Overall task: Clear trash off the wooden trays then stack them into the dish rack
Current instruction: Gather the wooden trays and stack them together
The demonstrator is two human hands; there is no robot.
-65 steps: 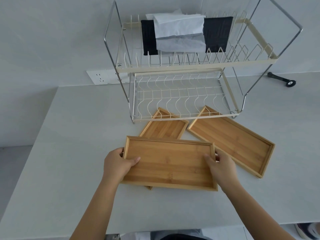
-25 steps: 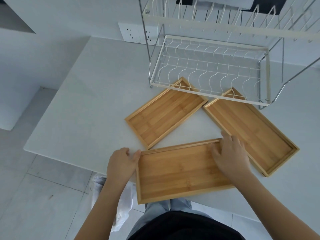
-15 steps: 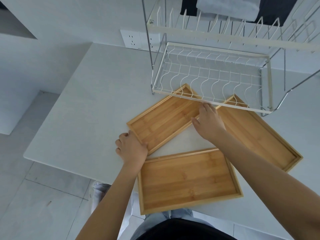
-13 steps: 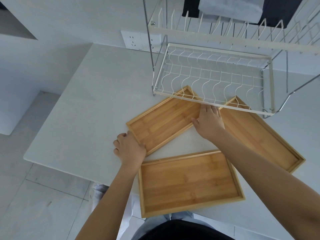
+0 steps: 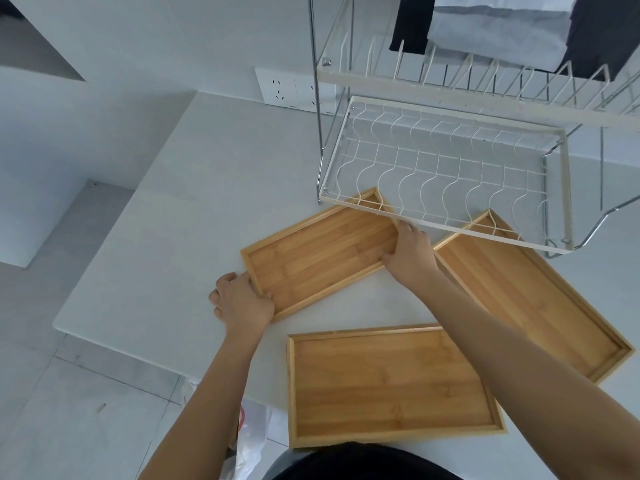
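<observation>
The left hand (image 5: pixel 242 301) is closed around the near corner of the flat, light brown wooden tray on the left (image 5: pixel 320 252), and the right hand (image 5: pixel 410 252) holds its far end, so both grips are on this one tray, which lies on the pale grey surface (image 5: pixel 194 209) with its far corner tucked under the white wire dish rack (image 5: pixel 446 171). No trash shows on it, nor on the wooden tray nearest the person (image 5: pixel 388 384) or the long wooden tray on the right (image 5: pixel 533 292). So the clearing looks done, but the lower shelf of the rack holds no tray yet, so all three are left to stack.
</observation>
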